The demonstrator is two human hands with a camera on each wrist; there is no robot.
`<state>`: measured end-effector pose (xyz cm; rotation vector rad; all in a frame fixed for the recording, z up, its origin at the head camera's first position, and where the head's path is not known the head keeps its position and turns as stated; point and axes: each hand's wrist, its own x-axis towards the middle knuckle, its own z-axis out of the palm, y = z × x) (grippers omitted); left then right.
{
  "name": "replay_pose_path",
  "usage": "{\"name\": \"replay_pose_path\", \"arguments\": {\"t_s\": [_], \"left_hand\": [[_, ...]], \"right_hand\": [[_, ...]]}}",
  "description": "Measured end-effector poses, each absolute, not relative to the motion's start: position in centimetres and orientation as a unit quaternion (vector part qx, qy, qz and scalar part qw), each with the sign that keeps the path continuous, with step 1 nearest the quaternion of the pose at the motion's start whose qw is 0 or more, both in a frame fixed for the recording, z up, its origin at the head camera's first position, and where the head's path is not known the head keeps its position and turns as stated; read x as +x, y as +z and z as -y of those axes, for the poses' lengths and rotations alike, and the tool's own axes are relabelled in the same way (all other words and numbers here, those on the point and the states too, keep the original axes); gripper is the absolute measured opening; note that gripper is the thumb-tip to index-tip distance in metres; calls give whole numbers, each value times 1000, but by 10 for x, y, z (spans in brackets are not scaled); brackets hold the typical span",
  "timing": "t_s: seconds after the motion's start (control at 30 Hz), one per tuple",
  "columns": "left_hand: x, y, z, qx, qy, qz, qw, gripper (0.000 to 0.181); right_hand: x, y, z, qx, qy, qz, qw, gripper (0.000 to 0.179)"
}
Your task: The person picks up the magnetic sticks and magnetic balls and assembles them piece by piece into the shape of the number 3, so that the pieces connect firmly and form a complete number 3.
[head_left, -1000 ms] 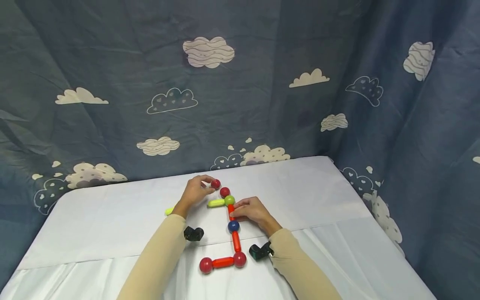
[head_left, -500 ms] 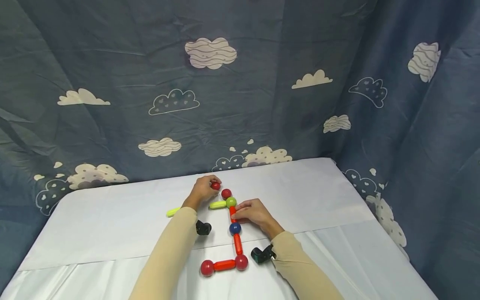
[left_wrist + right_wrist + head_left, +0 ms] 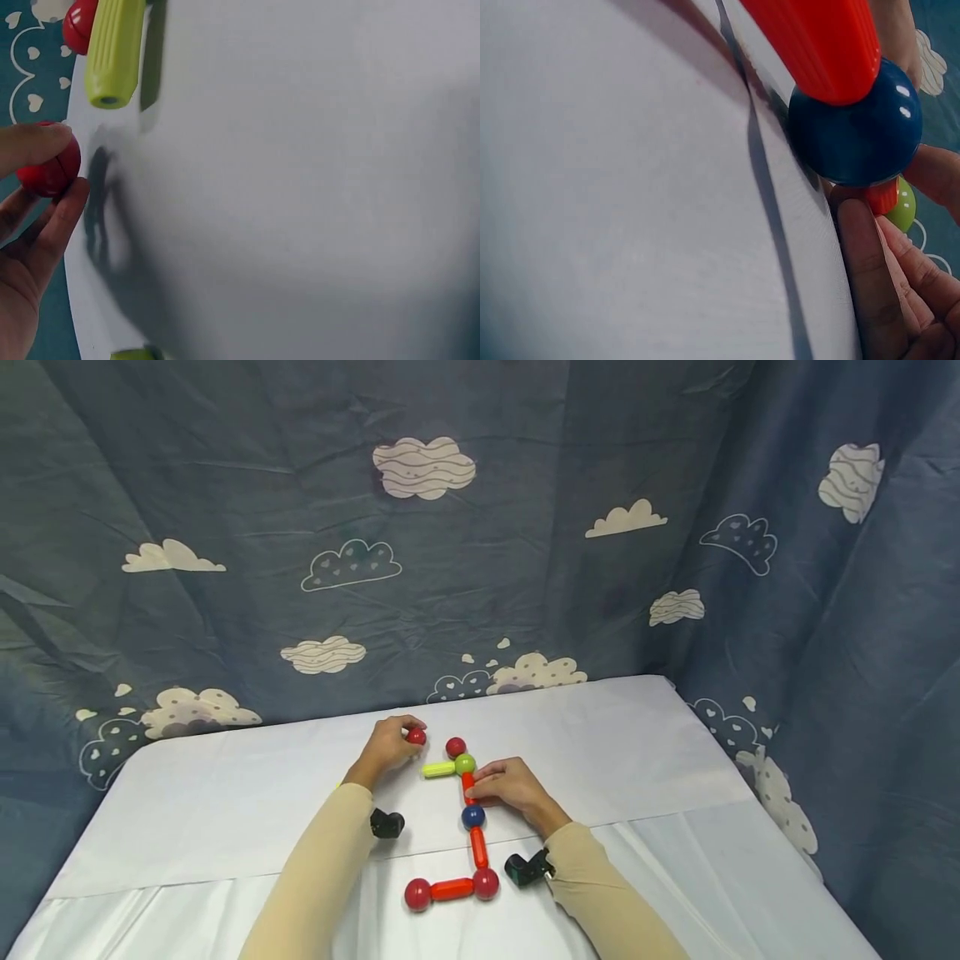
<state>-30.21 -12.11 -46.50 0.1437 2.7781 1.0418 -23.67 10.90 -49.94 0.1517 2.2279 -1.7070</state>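
Observation:
My left hand (image 3: 384,747) holds a red ball (image 3: 417,737) between thumb and fingers, left of the joined toy pieces; the left wrist view shows this ball (image 3: 66,171) too. My right hand (image 3: 512,783) pinches a red rod (image 3: 468,780) that joins a green ball (image 3: 465,765) to a blue ball (image 3: 473,817). From the green ball a yellow-green rod (image 3: 438,770) points left, its free end holed. Behind the green ball sits another red ball (image 3: 455,747); whether they touch I cannot tell. In the right wrist view the blue ball (image 3: 855,131) partly hides the pinched rod.
From the blue ball a second red rod (image 3: 478,847) runs to a red corner ball (image 3: 486,883), then a third red rod (image 3: 452,889) and a red end ball (image 3: 417,894). Another yellow-green piece (image 3: 132,354) lies mostly hidden by the left sleeve. A cloud-printed curtain (image 3: 480,568) backs the white table.
My left hand moved slightly right, then back left with the red ball, widening its gap from the other red ball. My right hand has kept its hold on the red rod.

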Motion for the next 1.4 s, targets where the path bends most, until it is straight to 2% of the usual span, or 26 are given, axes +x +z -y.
{"name": "replay_pose_path", "arguments": {"t_s": [0.33, 0.6, 0.7, 0.97, 1.4], "left_hand": [[-273, -460, 144, 25, 411, -909, 62, 36], [-246, -468, 151, 42, 444, -894, 50, 42], [-240, -472, 153, 35, 447, -892, 55, 40], [-238, -482, 152, 9, 408, -912, 53, 35], [-244, -485, 140, 25, 406, -913, 42, 37]], "right_hand": [[-240, -500, -108, 53, -594, -785, 167, 25], [-241, -497, -111, 52, -601, -780, 164, 26], [-241, -498, -110, 58, -599, -780, 171, 25], [-242, -500, -107, 71, -590, -785, 177, 26], [-242, -500, -109, 61, -598, -781, 172, 26]]}}
